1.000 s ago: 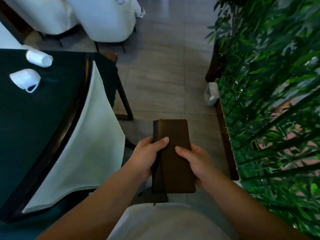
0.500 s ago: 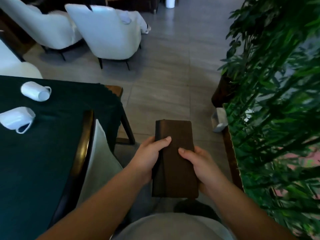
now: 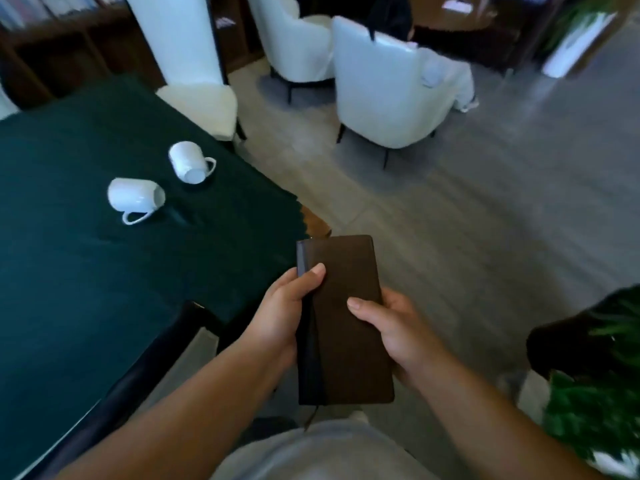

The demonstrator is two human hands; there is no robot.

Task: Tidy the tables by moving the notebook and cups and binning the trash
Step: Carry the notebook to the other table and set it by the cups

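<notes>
You've got the notebook (image 3: 341, 317) in both hands, out in front of your waist, just off the table's (image 3: 86, 289) near-right corner and over the floor, not on the table. Left hand (image 3: 282, 317) is clamped on the spine edge, thumb on the cover; right hand (image 3: 394, 327) grips the opposite long edge, thumb on top too. Hands close together, only the cover between them.

Handling, as a guess: closed, hard brown cover, stiff, light enough for one hand. An elastic band runs down it near the spine, so it should stay shut. Cover looks matte, probably not slippery. Not fragile. A ribbon tail hangs off the bottom edge, so watch for a snag. Best hold is across the width at mid-length, as you have it, or pinch the spine side.

Two white cups (image 3: 136, 197) (image 3: 188, 161) lie tipped on their sides on the table's green cloth, well away from the notebook, toward the table's far side. Ceramic by the look, so breakable; take them by handle or body.

Versus half a second ago: grip unchanged, same thumbs on the cover. View has swung up and left, so the table fills more of the left, the cups sit nearer centre, and the plant (image 3: 595, 403) has dropped to the lower right corner. White chairs (image 3: 384, 95) now show beyond the table.
</notes>
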